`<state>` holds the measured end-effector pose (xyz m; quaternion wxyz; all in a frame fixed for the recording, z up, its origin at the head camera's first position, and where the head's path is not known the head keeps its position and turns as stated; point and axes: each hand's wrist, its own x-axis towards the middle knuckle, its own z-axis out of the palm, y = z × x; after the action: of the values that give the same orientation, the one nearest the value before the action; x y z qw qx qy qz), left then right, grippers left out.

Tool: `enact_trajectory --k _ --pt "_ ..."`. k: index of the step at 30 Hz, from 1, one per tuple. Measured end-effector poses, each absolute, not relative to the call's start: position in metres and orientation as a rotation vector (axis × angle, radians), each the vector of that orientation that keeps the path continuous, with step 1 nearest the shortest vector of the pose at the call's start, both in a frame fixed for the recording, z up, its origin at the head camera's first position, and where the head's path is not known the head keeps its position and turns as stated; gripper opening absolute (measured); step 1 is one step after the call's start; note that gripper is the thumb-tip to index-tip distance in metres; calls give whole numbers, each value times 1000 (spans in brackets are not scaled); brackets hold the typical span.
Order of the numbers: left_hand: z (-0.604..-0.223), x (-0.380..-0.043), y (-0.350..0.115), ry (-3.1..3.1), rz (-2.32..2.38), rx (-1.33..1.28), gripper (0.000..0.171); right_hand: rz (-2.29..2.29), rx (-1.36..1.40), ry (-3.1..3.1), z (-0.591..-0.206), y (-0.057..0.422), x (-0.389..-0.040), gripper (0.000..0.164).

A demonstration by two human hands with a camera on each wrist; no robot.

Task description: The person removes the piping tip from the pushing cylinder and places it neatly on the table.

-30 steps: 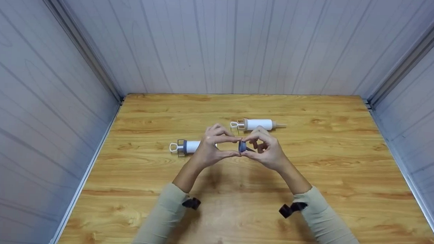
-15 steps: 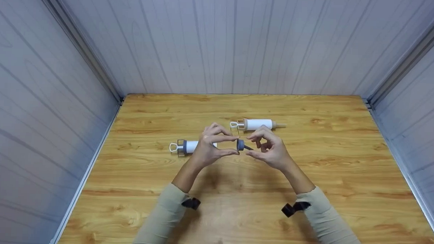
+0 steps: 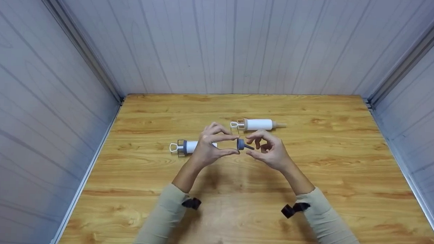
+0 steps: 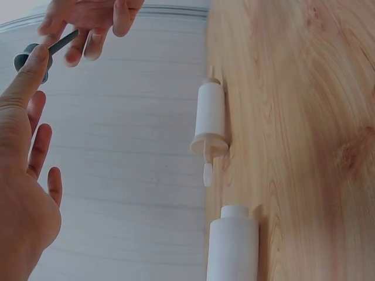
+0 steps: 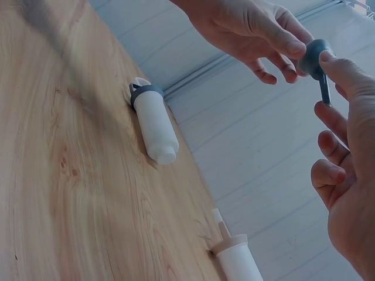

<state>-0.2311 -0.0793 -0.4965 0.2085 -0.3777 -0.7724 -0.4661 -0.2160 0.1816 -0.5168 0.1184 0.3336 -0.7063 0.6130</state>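
My left hand (image 3: 209,145) pinches the wide rim of a blue-grey nozzle cap (image 3: 241,144) between thumb and index finger. Its thin spout points right, toward my right hand (image 3: 272,149). The right thumb and index finger stand apart on either side of the spout, near the cap, with the other fingers loosely bent. In the right wrist view the right thumb overlaps the nozzle cap (image 5: 316,55). Behind the left hand lies a white syringe-like tube (image 3: 191,146) with a blue-grey collar and a loop handle; its bare threadless-looking neck shows on the white tube (image 4: 234,243) in the left wrist view.
A second white syringe-like tube (image 3: 259,124), with beige ends and a thin spout, lies farther back on the wooden table (image 3: 221,209). Pale panel walls (image 3: 212,42) enclose the table at the back and both sides.
The right thumb and index finger have let go of the nozzle cap's rim and moved slightly right. The left hand still holds the cap, which has shifted a little left.
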Motion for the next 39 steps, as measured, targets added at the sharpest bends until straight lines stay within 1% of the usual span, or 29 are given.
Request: enact_trajectory --k 8,16,21,39 --pt "-492 -232 -85 -2098 -1254 -1034 42 1841 879 -2129 -521 189 -213 40" --pt "-491 -232 -85 -2111 -1265 -1056 43 1804 856 -2136 -523 188 -211 27" --pt "-491 -232 -84 -2098 -1249 -1060 43 1798 836 -2115 -521 187 -210 24" --pt "-491 -232 -84 -2081 -1264 -1053 43 1862 896 -2012 -520 188 -213 18"
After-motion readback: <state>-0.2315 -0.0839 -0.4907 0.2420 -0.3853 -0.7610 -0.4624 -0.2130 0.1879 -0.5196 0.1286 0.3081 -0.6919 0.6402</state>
